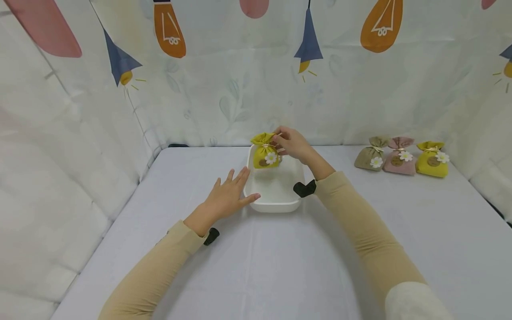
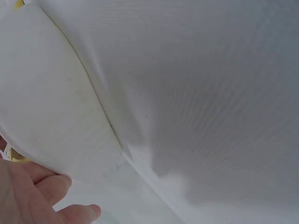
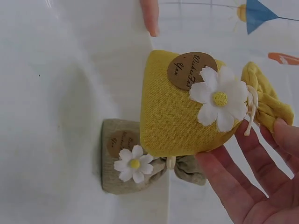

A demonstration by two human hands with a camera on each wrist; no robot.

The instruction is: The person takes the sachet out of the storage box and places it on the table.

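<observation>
My right hand (image 1: 294,143) pinches a yellow cloth drawstring pouch (image 3: 180,119) by its gathered neck, holding it over the far end of a white rectangular tub (image 1: 276,207). The pouch carries a white fabric daisy (image 3: 219,99) and a round brown tag (image 3: 183,70). Below it, in the right wrist view, a grey-green pouch (image 3: 119,179) with a daisy and tag lies inside the tub; the yellow one mostly hides it in the head view. My left hand (image 1: 226,195) rests at the tub's left side, fingers extended and spread, fingertips at the rim.
Three more pouches stand in a row at the table's back right: grey-green (image 1: 369,158), pink (image 1: 400,162) and yellow (image 1: 432,166). A white cloth covers the table (image 1: 280,266). Patterned curtain (image 1: 240,89) hangs behind and along both sides.
</observation>
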